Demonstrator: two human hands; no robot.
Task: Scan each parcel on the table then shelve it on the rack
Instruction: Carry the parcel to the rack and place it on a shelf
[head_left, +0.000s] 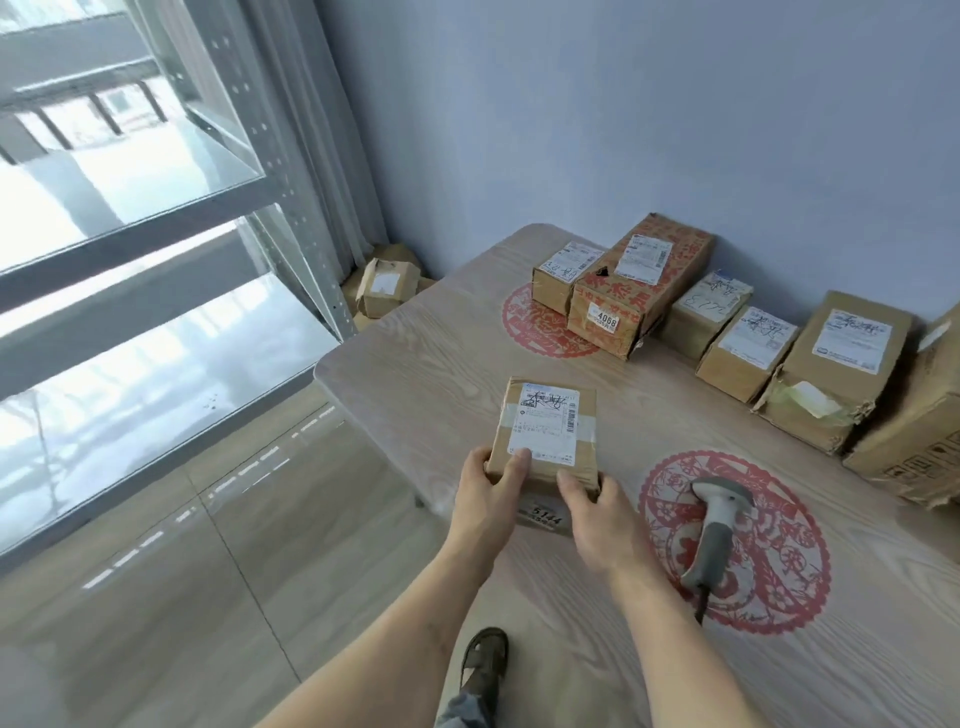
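1. Pale blue walls meet behind a light wood-grain table (426, 332) that carries two round red paper-cut decals.
2. At the left stands a grey metal rack (291, 228) with perforated uprights, its shelves in view bare; beyond it is a bright window and a tiled floor.
3. Near the table's left front edge lies a small brown cardboard parcel (545, 431) with a white shipping label on top and a sticker reading 5144 on its near side.
4. The left hand (491, 486) grips the parcel's near left corner, thumb on the label.
5. The right hand (592, 506) grasps the near right corner, fingers curled over the edge.
6. A grey and white handheld barcode scanner (714, 530) lies on the nearer red decal, just right of the right hand, untouched.
7. Along the far wall sits a row of brown labelled cardboard boxes (737, 332), one printed red and marked 4068.
8. Another brown box (387, 286) rests on the floor by the rack's foot.
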